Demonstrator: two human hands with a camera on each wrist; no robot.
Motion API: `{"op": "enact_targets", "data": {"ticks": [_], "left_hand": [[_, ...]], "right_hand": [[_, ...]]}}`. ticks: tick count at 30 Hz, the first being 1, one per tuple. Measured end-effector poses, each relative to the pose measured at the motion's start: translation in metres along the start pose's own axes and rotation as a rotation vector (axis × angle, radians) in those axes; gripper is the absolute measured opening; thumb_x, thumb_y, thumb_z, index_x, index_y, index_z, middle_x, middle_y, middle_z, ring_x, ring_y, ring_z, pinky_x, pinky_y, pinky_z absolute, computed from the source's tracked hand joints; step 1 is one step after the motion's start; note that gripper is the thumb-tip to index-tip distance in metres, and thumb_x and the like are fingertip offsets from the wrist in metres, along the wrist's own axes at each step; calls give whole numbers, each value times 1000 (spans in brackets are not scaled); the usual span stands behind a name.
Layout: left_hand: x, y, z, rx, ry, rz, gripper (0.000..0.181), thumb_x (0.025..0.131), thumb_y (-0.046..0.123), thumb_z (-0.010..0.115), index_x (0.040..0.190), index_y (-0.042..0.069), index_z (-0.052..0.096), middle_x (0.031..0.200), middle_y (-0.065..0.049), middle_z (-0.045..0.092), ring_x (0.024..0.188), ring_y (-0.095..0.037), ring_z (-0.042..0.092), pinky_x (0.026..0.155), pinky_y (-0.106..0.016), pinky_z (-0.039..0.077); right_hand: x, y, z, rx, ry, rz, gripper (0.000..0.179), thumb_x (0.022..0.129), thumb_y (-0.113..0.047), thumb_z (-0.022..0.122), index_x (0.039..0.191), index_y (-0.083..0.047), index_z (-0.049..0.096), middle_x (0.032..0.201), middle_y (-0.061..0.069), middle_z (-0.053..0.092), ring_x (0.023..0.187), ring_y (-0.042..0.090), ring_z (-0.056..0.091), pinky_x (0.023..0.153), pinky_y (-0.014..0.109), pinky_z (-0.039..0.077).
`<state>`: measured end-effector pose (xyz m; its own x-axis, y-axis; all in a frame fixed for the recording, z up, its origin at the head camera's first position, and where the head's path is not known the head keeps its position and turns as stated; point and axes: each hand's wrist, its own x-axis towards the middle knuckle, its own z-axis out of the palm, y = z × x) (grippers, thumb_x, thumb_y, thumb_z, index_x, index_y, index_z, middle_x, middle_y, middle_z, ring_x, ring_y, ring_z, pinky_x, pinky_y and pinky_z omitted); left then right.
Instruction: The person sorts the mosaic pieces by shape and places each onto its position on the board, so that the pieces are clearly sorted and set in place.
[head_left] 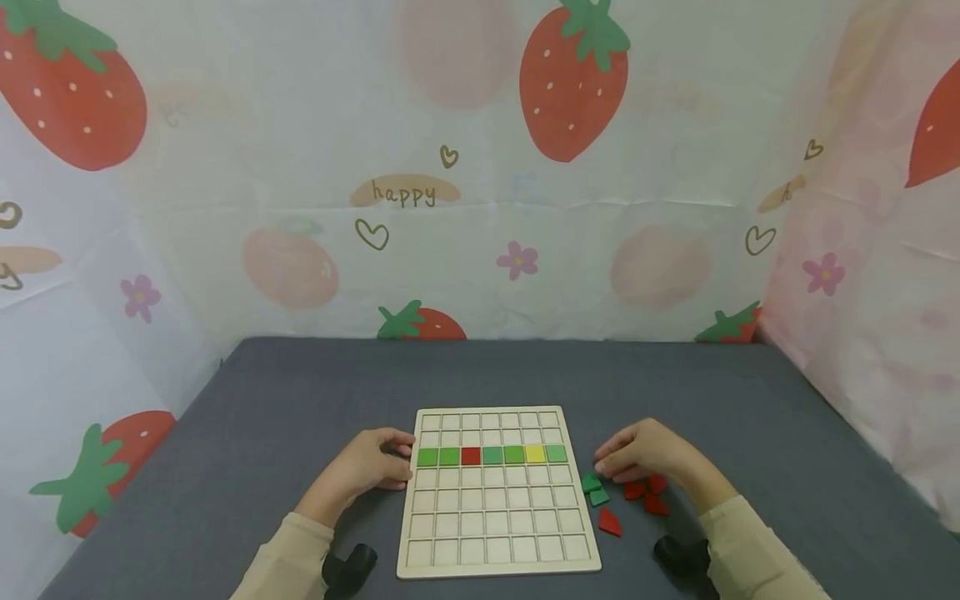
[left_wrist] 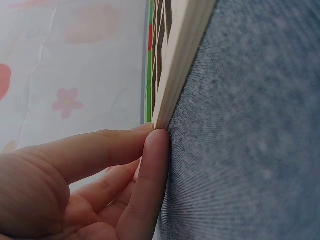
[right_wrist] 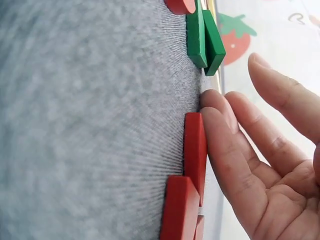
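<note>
On the dark grey desk (head_left: 480, 375), a pale wooden board (head_left: 498, 574) lay near the middle, divided into rows of square compartments (head_left: 447, 552). The third row from the far edge held seven coloured tiles (head_left: 470, 456): from left to right green, green, red, bluish green, green, yellow and green. The remaining compartments showed bare wood.

At the board's left edge, the left hand (head_left: 372, 461) touched the wood with half-bent fingers and thumb; whether they pinched it or only rested against it could not be told. To the right of the board, the right hand (head_left: 645, 452) was partly open, its fingers slightly bent and its thumb well apart, with nothing visible in its grasp. Just beside its fingertips lay two green pieces (head_left: 598, 497), close together, and a cluster of red pieces (head_left: 656, 505). One lone red piece (head_left: 610, 522) lay nearer, beside the board's right edge.

Behind the desk hung a pale cloth (head_left: 555, 292) printed with strawberries (head_left: 573, 92), flowers and hearts. "happy" could be read on its tan oval (head_left: 405, 192), left of centre; similar lettering at both sides was only partly visible.
</note>
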<state>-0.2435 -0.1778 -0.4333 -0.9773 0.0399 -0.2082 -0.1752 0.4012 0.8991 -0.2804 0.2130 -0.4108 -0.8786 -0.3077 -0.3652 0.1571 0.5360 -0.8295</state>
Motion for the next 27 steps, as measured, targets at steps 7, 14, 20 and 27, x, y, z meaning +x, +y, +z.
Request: {"op": "enact_targets", "data": {"ticks": [7, 14, 20, 27], "left_hand": [[0, -1, 0, -4, 10, 0, 52, 78, -11, 70, 129, -7, 59, 108, -17, 59, 76, -17, 63, 68, -34, 61], [0, -2, 1, -8, 4, -2, 52, 78, -10, 71, 129, -7, 59, 108, -16, 59, 76, -18, 63, 68, -34, 61], [0, -2, 1, -2, 3, 3, 52, 78, -10, 71, 129, -7, 59, 108, -17, 59, 77, -18, 63, 68, -34, 61], [1, -2, 0, -1, 10, -1, 52, 78, -10, 71, 129, -6, 59, 108, -16, 59, 76, -18, 62, 67, -34, 61]], "right_hand": [[-1, 0, 0, -2, -41, -7, 33, 83, -11, 79, 110, 6, 73, 101, 8, 76, 86, 15, 72, 81, 35, 62], [-2, 2, 0, -15, -93, -13, 34, 83, -11, 79, 111, 6, 72, 100, 8, 76, 84, 14, 72, 80, 35, 62], [-2, 3, 1, -34, -117, -40, 35, 83, -10, 79, 112, 7, 71, 99, 10, 76, 83, 15, 72, 79, 34, 62], [-2, 1, 7, -42, -106, -54, 32, 82, -8, 79, 109, 7, 73, 94, 12, 76, 77, 14, 72, 73, 32, 62]]}}
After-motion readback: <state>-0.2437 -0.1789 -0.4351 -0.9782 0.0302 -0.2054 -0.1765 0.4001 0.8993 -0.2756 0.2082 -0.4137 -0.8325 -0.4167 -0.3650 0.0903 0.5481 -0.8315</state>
